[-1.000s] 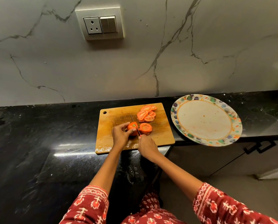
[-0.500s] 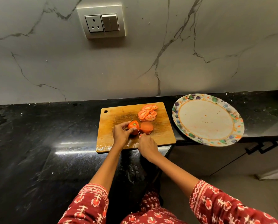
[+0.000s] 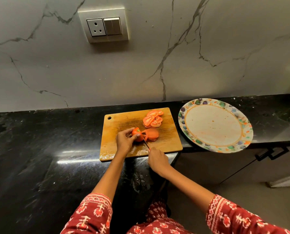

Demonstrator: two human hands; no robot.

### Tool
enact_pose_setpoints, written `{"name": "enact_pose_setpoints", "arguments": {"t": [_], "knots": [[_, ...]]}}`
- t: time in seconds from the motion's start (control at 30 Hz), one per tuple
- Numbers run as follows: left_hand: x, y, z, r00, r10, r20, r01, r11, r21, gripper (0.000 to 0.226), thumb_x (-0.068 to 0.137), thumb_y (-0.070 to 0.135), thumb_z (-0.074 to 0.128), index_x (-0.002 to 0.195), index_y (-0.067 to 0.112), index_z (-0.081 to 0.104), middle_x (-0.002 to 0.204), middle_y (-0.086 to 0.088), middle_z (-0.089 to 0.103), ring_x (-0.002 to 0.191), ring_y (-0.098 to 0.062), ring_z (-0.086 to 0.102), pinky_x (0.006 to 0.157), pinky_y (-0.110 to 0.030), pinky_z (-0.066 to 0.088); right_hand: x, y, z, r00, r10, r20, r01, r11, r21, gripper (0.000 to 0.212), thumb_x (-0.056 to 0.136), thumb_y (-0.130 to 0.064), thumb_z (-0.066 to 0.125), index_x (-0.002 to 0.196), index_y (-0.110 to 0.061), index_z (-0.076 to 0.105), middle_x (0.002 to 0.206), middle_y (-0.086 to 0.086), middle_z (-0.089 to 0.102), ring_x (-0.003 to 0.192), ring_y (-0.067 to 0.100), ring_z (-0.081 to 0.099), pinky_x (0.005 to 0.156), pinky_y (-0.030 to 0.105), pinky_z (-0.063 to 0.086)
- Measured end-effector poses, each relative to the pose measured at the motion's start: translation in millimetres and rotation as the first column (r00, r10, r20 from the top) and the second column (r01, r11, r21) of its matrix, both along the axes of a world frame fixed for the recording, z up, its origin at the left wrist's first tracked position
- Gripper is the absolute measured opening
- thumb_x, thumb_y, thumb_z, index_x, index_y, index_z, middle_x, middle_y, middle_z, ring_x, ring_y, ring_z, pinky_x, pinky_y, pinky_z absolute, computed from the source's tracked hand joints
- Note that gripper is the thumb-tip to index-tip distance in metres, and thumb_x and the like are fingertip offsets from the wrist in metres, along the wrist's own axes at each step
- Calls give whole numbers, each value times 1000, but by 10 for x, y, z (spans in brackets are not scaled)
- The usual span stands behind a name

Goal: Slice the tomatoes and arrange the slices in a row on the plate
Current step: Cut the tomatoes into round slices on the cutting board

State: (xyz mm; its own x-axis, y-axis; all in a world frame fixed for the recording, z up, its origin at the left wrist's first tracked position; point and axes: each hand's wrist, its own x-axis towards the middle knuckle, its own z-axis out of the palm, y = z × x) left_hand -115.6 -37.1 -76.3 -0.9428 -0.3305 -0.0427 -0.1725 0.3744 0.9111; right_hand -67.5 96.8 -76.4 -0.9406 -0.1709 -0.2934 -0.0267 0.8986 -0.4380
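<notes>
Left hand (image 3: 124,141) pinches the tomato (image 3: 137,135), stem end up; right hand (image 3: 156,159) grips the knife (image 3: 146,144), blade pointing away toward the tomato.

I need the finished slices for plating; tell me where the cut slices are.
In the head view, the cut slices lie heaped at the cutting board's far right corner, just left of the plate.

Black stone counter (image 3: 39,149) with wooden cutting board (image 3: 168,142) and plate (image 3: 242,144).

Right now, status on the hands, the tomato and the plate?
Left hand holds tomato on cutting board; right hand grips knife, mid-cut. Slices piled on board. Plate holds none.
</notes>
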Motion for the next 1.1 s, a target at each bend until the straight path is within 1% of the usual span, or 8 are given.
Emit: {"name": "enact_pose_setpoints", "arguments": {"t": [0.07, 0.13, 0.27, 0.33, 0.43, 0.77, 0.93, 1.1], "knots": [[0, -17, 14, 1000, -4, 1, 4, 1000, 6, 44, 74, 6, 73, 115, -2, 61, 118, -17, 62, 112, -23, 57, 90, -23, 43, 60, 67, -33, 999, 26, -36, -25, 999, 43, 26, 101, -12, 29, 116, -1, 47, 116, 17, 58, 108, 35, 56, 80, 39, 43], [4, -33, 16, 1000, -2, 2, 2, 1000, 18, 44, 74, 5, 73, 115, -2, 61, 119, -17, 62, 113, -23, 56, 90, -23, 42, 84, 122, -43, 998, 30, -57, -28, 999, 37, 26, 101, -15, 30, 115, -2, 48, 113, 16, 59, 104, 35, 58, 75, 38, 42], [31, -3, 18, 999, -49, 3, 49, 999, 16, 46, 74, 3, 72, 117, -4, 58, 122, -17, 60, 117, -23, 54, 92, -22, 41, 54, 178, 52, 995, -58, -77, 50, 994, -101, 31, 102, -21, 29, 111, -1, 49, 105, 19, 60, 99, 36, 58, 66, 33, 34], [38, 4, 18, 998, -70, 1, 70, 997, 17, 48, 75, 2, 70, 120, -5, 55, 125, -18, 57, 119, -24, 52, 93, -22, 41, 6, 155, 146, 992, -76, -101, 59, 985, -161, 33, 102, -24, 28, 109, 0, 50, 104, 20, 61, 98, 38, 58, 67, 33, 34], [52, 1, 11, 996, -94, 0, 94, 995, -20, 47, 79, 1, 67, 123, -6, 52, 128, -19, 55, 122, -25, 50, 95, -22, 40, -47, 88, 267, 990, -65, -122, 43, 983, -180, 35, 102, -25, 28, 108, 1, 51, 106, 22, 61, 100, 39, 57, 68, 34, 33], [66, 66, 33, 998, -66, -24, 66, 998, 16, 47, 79, 0, 67, 123, -6, 52, 127, -20, 55, 122, -25, 50, 94, -23, 40, -56, -42, 363, 995, -69, -73, 60, 992, -114, 31, 102, -20, 30, 113, 0, 50, 116, 20, 58, 109, 36, 54, 72, 32, 33], [72, 65, 27, 998, -35, -46, 36, 999, 10, 45, 76, 0, 69, 119, -6, 56, 121, -19, 59, 117, -26, 54, 93, -26, 44, -18, -87, 346, 994, -72, -77, 67, 995, -67, 29, 101, -16, 31, 117, 0, 48, 118, 19, 57, 111, 35, 54, 80, 37, 41], [63, 71, 45, 997, -35, -66, 34, 999, -10, 41, 75, -1, 70, 115, -6, 59, 117, -20, 62, 112, -26, 57, 90, -24, 45, -112, -145, 373, 995, -82, -56, 77, 993, -92, 30, 101, -17, 30, 119, 0, 48, 119, 20, 57, 113, 36, 53, 84, 39, 42]]}}
